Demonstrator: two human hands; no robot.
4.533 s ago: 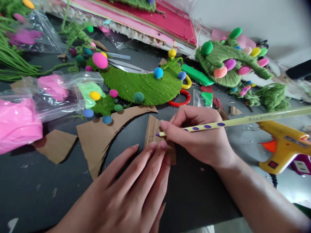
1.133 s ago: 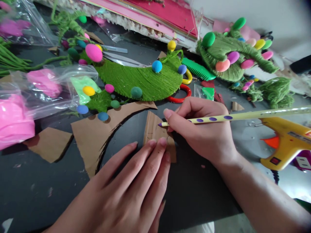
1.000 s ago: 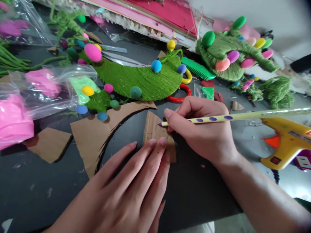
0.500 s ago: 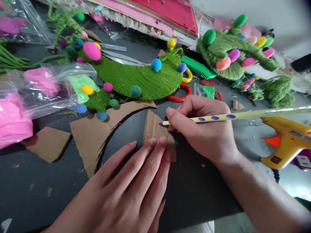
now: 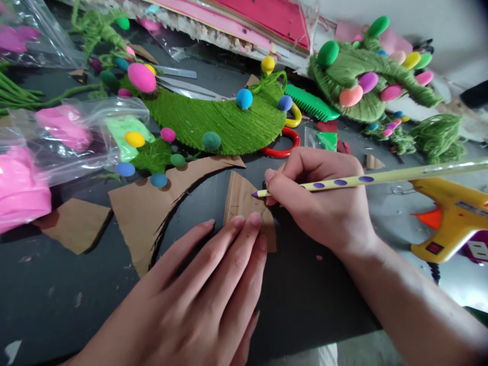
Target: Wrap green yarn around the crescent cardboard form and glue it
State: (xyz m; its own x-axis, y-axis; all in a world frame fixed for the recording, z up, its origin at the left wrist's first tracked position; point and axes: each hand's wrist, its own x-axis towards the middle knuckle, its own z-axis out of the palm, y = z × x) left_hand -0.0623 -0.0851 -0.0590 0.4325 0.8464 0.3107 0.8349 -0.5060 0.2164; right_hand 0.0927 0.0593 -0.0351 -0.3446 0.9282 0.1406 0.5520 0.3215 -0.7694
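My right hand (image 5: 318,195) is closed around a pale yellow pencil with purple dots (image 5: 343,182), its purple tip close to a small piece of brown cardboard (image 5: 244,195). Whether the tip touches the cardboard I cannot tell. Faint drawn lines show on that piece. My left hand (image 5: 213,274) lies flat with fingers stretched out, its fingertips on the lower part of the cardboard. Just behind the piece sits a crescent wrapped in green yarn (image 5: 217,124) with coloured balls. A curved cardboard offcut (image 5: 141,213) lies left of my left hand's fingers.
Scissors with red and yellow handles (image 5: 282,143) lie partly under the crescent. A yellow glue gun (image 5: 450,223) rests at the right. Bags of pink clay (image 5: 23,183) stand at the left. A green comb (image 5: 312,102) and a second yarn-wrapped shape (image 5: 343,76) lie farther back.
The pencil tip has shifted very slightly to the right over the cardboard, with my right hand. My left hand stays in place on the piece.
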